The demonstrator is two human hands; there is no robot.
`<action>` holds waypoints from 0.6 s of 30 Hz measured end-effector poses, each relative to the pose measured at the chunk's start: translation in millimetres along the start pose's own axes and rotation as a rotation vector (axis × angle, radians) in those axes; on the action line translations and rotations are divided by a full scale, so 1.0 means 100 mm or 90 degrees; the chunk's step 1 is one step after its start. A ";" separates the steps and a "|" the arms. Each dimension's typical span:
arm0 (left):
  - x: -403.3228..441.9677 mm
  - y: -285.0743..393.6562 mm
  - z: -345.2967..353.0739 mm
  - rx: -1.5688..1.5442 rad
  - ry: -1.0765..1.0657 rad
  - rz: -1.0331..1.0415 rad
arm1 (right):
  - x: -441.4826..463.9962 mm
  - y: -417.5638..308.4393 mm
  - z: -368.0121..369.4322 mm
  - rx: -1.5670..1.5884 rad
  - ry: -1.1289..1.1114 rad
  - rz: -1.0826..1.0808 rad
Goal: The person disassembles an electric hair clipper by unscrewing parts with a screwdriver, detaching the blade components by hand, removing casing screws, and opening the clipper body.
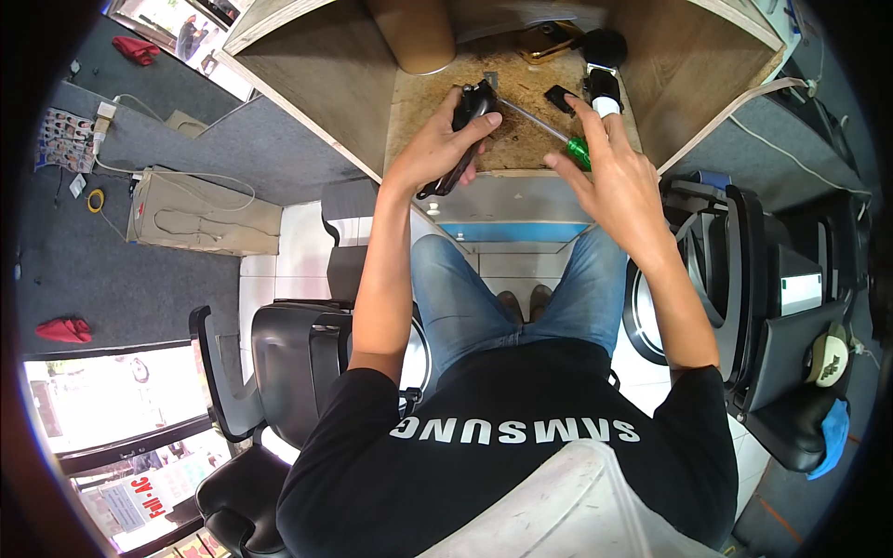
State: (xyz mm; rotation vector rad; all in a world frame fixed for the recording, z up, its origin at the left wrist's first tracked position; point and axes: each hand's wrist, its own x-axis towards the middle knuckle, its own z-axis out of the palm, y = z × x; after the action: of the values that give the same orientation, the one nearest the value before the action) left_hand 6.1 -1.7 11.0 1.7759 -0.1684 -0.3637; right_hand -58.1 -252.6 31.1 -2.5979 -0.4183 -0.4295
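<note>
My left hand (435, 149) is wrapped round a black hair clipper (474, 104), its body slanting down toward the shelf's front edge. A screwdriver with a green handle (579, 151) lies under the palm of my right hand (616, 177), its metal shaft reaching the clipper's upper end. The fingers curled beneath that palm are hidden. My right index finger stretches forward to a small black piece (559, 99) on the shelf; whether it touches is hard to tell. Just beyond stands a black and silver trimmer-like tool (603, 86) with a white end.
The wooden shelf box (526, 156) has side walls (312, 93) close to both forearms. At its back are a brown cylinder (414, 35), a gold-coloured object (551, 42) and a black rounded item (605, 48). Black chairs (293, 349) flank my legs.
</note>
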 end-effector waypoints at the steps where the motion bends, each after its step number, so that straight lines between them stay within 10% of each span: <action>1: 0.00 0.00 0.00 -0.002 -0.001 -0.001 | 0.00 -0.01 0.02 -0.001 0.010 0.020; 18: 0.01 -0.05 0.00 -0.034 0.042 0.002 | 0.15 0.06 0.07 0.043 0.067 0.076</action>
State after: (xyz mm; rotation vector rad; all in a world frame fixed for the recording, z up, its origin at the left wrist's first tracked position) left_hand 6.2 -1.0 5.9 1.7325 -0.1136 -0.3051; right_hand -40.9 -250.7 28.4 -2.5053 -0.2373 -0.4996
